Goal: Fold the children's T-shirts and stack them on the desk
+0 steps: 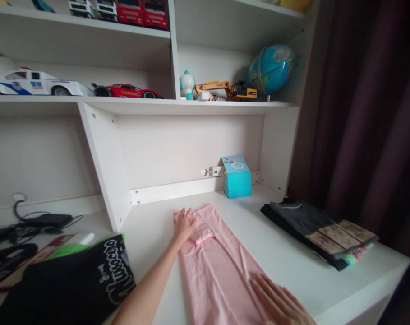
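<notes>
A pink garment lies folded lengthwise on the white desk, running from the near edge toward the back. My left hand rests flat on its far left corner, fingers stretched out. Near the bottom of the view, my right hand lies flat on the garment's near right part, fingers spread. Neither hand grips anything.
A stack of folded dark clothes sits at the desk's right. A black printed garment lies at the left, with cables behind it. A blue desk calendar stands at the back. Toy cars, a toy excavator and a globe fill the shelves.
</notes>
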Motion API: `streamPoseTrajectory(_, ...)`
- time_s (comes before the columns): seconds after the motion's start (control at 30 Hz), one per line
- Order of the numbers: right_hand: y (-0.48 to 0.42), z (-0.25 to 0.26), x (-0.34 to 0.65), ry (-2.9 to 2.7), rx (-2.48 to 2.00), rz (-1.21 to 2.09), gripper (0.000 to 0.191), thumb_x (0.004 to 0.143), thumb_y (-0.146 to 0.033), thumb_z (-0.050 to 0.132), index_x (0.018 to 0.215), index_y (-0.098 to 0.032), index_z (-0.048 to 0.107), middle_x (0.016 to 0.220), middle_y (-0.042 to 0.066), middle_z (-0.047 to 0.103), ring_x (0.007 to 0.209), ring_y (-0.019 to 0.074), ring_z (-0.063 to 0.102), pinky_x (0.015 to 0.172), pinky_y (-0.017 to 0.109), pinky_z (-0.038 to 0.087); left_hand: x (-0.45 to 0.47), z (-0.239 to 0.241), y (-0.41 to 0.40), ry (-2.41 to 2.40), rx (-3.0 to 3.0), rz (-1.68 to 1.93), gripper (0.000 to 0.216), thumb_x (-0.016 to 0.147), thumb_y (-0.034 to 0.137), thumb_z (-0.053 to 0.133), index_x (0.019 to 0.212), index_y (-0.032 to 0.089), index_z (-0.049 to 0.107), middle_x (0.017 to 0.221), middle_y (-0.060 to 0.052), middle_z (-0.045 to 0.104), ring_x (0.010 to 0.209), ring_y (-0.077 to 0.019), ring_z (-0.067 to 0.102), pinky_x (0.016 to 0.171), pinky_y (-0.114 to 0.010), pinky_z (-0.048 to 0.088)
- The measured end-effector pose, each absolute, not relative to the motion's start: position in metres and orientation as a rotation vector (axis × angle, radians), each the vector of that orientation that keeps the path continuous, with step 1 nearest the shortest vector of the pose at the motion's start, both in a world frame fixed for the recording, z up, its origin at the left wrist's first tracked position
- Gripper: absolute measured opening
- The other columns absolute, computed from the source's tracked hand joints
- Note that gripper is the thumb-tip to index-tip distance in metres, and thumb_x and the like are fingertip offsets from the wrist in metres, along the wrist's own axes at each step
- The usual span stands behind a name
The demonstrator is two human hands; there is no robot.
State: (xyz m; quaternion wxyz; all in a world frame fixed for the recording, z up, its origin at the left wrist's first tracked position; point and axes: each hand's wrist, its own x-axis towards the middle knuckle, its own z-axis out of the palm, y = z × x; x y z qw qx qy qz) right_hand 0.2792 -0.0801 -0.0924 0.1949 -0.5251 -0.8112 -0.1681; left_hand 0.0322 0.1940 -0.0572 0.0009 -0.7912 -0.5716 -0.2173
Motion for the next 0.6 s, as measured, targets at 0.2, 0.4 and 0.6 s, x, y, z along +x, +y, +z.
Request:
streamPoseTrajectory(0.2, -0.084, -0.087, 0.278, -2.256, -1.49, -0.37, 0.059, 0.084, -0.046, 0.05, 0.137, -0.034, 0.025, 0.13, 0.001, 0.044, 0.112, 0.023, 0.051, 0.084, 0.03, 0.051, 0.035, -0.041, 0.145, -1.737, -2.536, -0.683, 0.052, 0.09, 0.034, 0.033, 0.141, 0.02, 0.03, 0.147, -0.01, 0.027, 0.136, -0.0249, 0.02, 0.107, -0.045, 0.022)
streamPoseTrajectory(0.4, -0.082, -0.095, 0.278, -2.267, -1.474, -0.468, 0.053, 0.087, -0.045, 0.045, 0.136, -0.03, 0.03, 0.131, 0.002, 0.043, 0.112, 0.0238, 0.051, 0.083, 0.032, 0.052, 0.027, -0.015, 0.044, -1.692, -2.818, -0.358, 0.07, 0.086, 0.052, 0.036, 0.145, 0.018, 0.019, 0.15, -0.01, 0.012, 0.137, -0.03, 0.008, 0.108, -0.05, 0.02)
streamPoseTrajectory(0.6, -0.084, -0.101, 0.277, -2.221, -1.496, -0.492, 0.052, 0.088, -0.046, 0.043, 0.136, -0.029, 0.033, 0.132, 0.001, 0.044, 0.115, 0.0247, 0.05, 0.084, 0.035, 0.052, 0.004, -0.039, -0.047, -1.198, -3.013, -0.272, 0.073, 0.084, 0.06, 0.039, 0.144, 0.028, 0.013, 0.149, -0.004, 0.011, 0.136, -0.0283, 0.017, 0.108, -0.044, 0.025)
